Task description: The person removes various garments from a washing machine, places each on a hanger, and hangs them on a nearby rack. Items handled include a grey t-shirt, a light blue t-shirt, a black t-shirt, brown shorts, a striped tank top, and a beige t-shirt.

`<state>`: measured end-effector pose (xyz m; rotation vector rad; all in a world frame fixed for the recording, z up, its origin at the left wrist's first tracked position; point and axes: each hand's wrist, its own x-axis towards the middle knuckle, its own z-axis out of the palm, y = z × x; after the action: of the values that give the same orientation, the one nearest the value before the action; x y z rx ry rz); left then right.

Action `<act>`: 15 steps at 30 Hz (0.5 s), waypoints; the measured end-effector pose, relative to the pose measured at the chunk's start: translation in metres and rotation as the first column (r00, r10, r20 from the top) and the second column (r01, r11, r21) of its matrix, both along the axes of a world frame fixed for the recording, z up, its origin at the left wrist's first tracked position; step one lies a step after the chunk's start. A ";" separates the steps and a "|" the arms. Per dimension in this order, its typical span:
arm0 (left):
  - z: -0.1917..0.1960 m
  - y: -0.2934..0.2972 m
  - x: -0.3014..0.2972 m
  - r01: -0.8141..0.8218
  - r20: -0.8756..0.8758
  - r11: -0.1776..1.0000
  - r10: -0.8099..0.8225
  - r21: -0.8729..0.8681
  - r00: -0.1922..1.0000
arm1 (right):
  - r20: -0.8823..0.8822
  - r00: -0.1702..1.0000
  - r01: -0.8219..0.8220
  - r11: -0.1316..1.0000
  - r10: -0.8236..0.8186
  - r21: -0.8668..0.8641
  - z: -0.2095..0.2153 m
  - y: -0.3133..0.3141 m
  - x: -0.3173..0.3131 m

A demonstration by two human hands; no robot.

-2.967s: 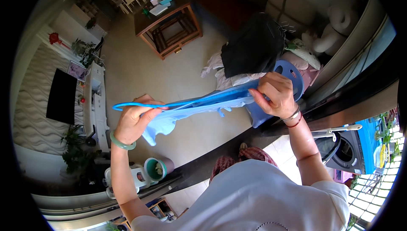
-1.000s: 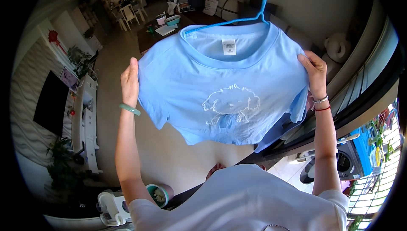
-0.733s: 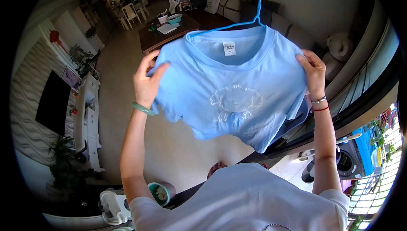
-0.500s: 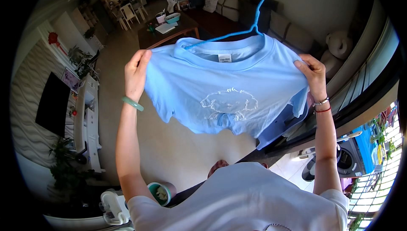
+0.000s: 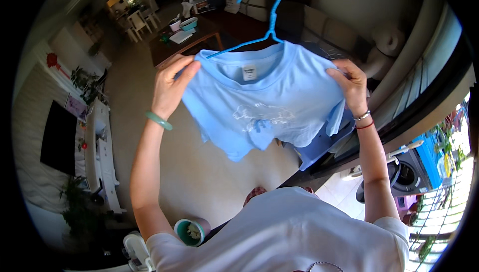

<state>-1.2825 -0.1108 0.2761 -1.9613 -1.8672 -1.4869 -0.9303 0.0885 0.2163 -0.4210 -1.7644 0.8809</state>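
Observation:
A light blue T-shirt (image 5: 264,95) with a white line drawing on its chest hangs in front of me, held up by both shoulders. Through its neck opening runs a blue hanger (image 5: 272,20), whose hook stands up above the collar; the hanger's lower arms are mostly hidden inside the shirt. My left hand (image 5: 172,82), with a green bangle at the wrist, pinches the shirt's left shoulder close to the collar. At the other shoulder, near the sleeve, the fingers of my right hand (image 5: 352,82) are closed on the cloth.
A low wooden table (image 5: 199,40) with small containers stands beyond the shirt, and a sofa (image 5: 319,27) lies behind it. A blue plastic item (image 5: 324,147) is at the right by the sliding door frame. Near my left elbow sits a green-rimmed bin (image 5: 183,229).
The shirt and hanger have shifted left in view and tilted. My left hand has moved inward from the sleeve end toward the collar; my right hand still grips its side.

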 end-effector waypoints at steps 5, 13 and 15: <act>0.013 0.014 0.026 0.002 -0.089 0.999 0.001 0.034 0.996 | -0.044 0.996 0.081 0.996 -0.083 -0.042 -0.005 -0.010 -0.005; 0.019 0.021 0.021 -0.123 -0.204 0.978 0.157 0.171 0.966 | -0.125 0.964 0.258 0.938 -0.234 0.232 -0.008 -0.002 0.016; 0.020 0.013 0.011 -0.125 -0.166 0.979 0.152 0.158 0.974 | -0.078 0.975 0.219 0.966 -0.210 0.135 -0.006 0.000 0.025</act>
<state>-1.2719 -0.0982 0.2965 -1.7931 -1.7299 -1.3218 -0.9050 0.0888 0.2099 -0.4750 -1.6755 0.6036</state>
